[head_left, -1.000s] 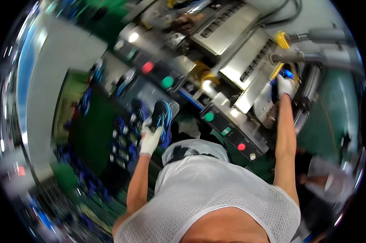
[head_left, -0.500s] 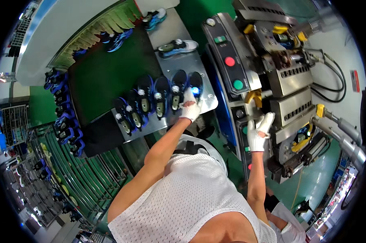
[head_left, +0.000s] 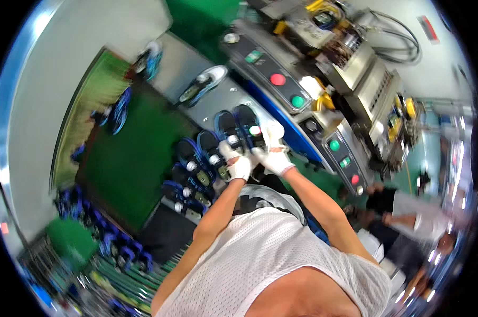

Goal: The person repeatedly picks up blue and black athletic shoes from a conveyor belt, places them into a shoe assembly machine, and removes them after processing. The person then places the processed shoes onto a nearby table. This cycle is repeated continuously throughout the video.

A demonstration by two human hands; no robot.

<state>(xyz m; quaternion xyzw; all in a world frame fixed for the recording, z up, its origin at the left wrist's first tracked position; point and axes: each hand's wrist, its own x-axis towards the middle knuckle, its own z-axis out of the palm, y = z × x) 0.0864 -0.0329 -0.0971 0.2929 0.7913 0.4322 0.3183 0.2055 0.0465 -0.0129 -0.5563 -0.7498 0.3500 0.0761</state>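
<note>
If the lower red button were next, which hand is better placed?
Probably the right hand: it is nearer the red button, with the left hand farther off. Both are at the shoes.

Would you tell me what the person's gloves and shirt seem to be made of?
Gloves: probably soft white fabric, perhaps knitted, matte and close-fitting; blur hides any weave.
Shirt: apparently white mesh fabric, matte, with small holes; exact fibre unclear.

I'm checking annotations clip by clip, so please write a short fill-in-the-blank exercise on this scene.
1. The left hand and right hand wear gloves coloured ____.
2. Of the row of sneakers' left and right ends, both hands are at the ____.
3. The conveyor belt is coloured ____.
Missing words: white; right; green.
</note>
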